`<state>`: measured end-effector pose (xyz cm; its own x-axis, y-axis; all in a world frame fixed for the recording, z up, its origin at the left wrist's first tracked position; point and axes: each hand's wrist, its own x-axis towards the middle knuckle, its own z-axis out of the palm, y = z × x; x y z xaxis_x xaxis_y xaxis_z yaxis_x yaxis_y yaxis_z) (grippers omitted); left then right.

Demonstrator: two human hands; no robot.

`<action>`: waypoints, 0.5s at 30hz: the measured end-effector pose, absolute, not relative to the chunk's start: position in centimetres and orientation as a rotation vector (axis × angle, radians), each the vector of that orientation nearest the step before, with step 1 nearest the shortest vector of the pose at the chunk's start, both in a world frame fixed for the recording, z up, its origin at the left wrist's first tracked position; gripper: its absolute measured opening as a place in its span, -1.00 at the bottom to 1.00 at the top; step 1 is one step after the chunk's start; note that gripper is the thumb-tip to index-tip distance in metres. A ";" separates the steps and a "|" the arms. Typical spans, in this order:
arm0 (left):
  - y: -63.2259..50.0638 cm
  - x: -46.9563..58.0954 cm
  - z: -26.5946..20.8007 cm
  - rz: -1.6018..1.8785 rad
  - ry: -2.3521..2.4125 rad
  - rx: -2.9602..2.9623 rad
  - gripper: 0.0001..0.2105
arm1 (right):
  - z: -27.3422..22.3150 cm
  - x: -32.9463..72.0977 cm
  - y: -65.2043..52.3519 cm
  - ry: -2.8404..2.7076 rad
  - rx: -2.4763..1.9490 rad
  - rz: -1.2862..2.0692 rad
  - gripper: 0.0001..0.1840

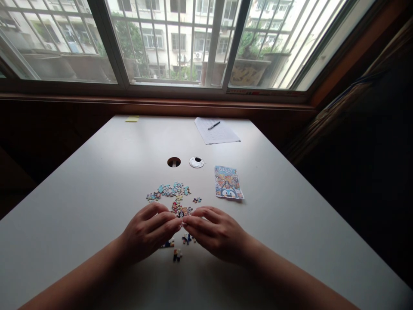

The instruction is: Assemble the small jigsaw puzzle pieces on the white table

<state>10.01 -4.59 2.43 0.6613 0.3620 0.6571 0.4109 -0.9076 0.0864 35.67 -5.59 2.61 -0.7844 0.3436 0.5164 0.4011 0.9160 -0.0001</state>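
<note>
I count two hands: left hand (pixel 146 232), right hand (pixel 217 232). One worktop (pixel 97 202). One picture card (pixel 228 182). One paper sheet (pixel 217 131), one pen (pixel 214 125) on it. One yellow note (pixel 132 119). One cable hole (pixel 174 162), one round cap (pixel 196 162). Puzzle pieces (pixel 171 190): dozens (too small to count exactly).

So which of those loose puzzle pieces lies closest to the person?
The dark piece alone on the white table, below both hands; the other pieces lie farther up.
</note>
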 end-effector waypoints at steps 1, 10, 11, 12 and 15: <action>-4.7 10.1 2.4 -1.075 -0.643 -2.798 -0.77 | 2.7 35.6 -5.7 -2.559 -0.527 -0.161 -0.69; -4.7 9.5 2.2 -1.076 -0.594 -2.806 -0.81 | 2.5 35.9 -5.7 -2.413 -0.528 0.046 -0.69; -4.7 9.4 2.4 -1.085 -0.560 -2.798 -0.80 | 2.5 36.1 -5.6 -2.355 -0.548 0.103 -0.70; -4.8 9.2 2.5 -1.089 -0.519 -2.785 -0.78 | 2.4 36.2 -5.4 -2.306 -0.566 0.151 -0.72; -5.1 9.1 3.1 -1.086 -0.415 -2.733 -0.79 | 2.2 36.2 -5.2 -2.248 -0.596 0.231 -0.76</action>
